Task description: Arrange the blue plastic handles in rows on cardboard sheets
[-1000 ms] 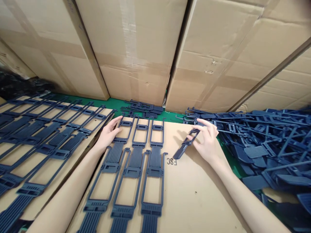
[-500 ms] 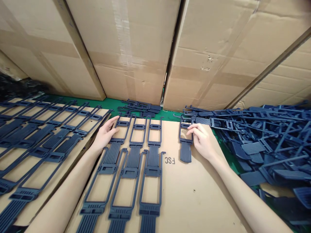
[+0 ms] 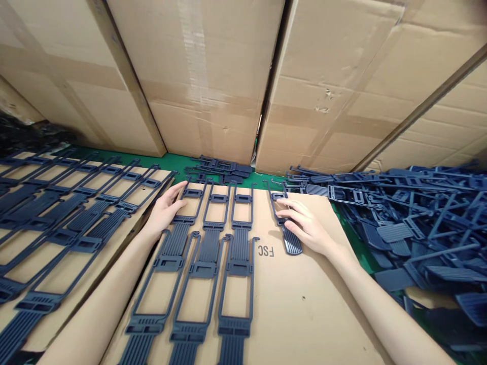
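My right hand (image 3: 310, 228) holds a dark blue plastic frame (image 3: 292, 241) by its right side, fingers extended over it. This frame has hooks at its far end and a ribbed tab at its near end. It slants on the cardboard sheet (image 3: 297, 314), its right rail hidden by my fingers. At the sheet's left edge, my left hand (image 3: 166, 208) lies with thumb and fingers apart, beside the upper left frame (image 3: 193, 193) and seemingly touching it. More such frames (image 3: 240, 225) form two rows on the sheet, their ends overlapping.
A second cardboard sheet (image 3: 85, 271) on the left carries rows of the same frames. Loose ones make a large heap (image 3: 426, 218) on the right and a small pile (image 3: 222, 167) at the back, on a green surface (image 3: 175, 161). Tall cardboard boxes (image 3: 205, 76) stand behind.
My right hand has shifted slightly left and toward me. The far end of its frame has swung left, so the frame now slants. My left hand has stayed put.
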A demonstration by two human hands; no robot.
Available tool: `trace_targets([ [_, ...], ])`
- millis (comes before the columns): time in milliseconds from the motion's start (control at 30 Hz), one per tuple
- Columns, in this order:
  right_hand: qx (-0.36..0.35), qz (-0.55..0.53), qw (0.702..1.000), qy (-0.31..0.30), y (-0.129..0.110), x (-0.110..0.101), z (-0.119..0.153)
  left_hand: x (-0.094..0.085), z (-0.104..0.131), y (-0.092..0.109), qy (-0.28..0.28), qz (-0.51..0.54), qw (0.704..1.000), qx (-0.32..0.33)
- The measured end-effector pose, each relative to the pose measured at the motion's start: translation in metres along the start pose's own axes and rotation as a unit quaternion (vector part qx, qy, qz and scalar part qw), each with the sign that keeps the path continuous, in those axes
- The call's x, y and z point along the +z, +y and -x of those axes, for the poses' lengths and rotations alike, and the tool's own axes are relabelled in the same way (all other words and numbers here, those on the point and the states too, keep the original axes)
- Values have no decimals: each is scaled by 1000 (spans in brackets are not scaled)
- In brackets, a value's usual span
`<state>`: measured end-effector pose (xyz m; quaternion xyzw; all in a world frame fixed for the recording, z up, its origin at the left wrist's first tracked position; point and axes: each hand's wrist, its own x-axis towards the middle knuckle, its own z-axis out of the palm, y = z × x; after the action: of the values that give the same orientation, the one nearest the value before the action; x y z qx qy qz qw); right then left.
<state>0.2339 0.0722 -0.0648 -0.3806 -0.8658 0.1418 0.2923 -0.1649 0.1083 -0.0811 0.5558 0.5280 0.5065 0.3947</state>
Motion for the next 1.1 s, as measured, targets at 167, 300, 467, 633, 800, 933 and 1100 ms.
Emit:
trace_targets([
  [167,-16,24,998,-48,-1,5,2,0,-1,-1,7,2,1000,7],
  [300,-24,37,996,-80,-4,8,1,0,-1,0,7,3,1000,0],
  [467,-51,40,995,-82,-6,11,1,1,1,3,9,7,1000,-4],
  [633,-61,40,994,-78,-6,13,1,1,2,4,9,6,1000,-5],
  [800,-80,38,993,-74,-8,14,1,1,2,5,7,-2,1000,-5],
  [933,-89,65,991,-77,-9,14,1,2,2,6,3,-3,1000,-6],
  [1100,-107,92,987,-74,-13,15,1,2,2,6,12,5,1000,-8],
])
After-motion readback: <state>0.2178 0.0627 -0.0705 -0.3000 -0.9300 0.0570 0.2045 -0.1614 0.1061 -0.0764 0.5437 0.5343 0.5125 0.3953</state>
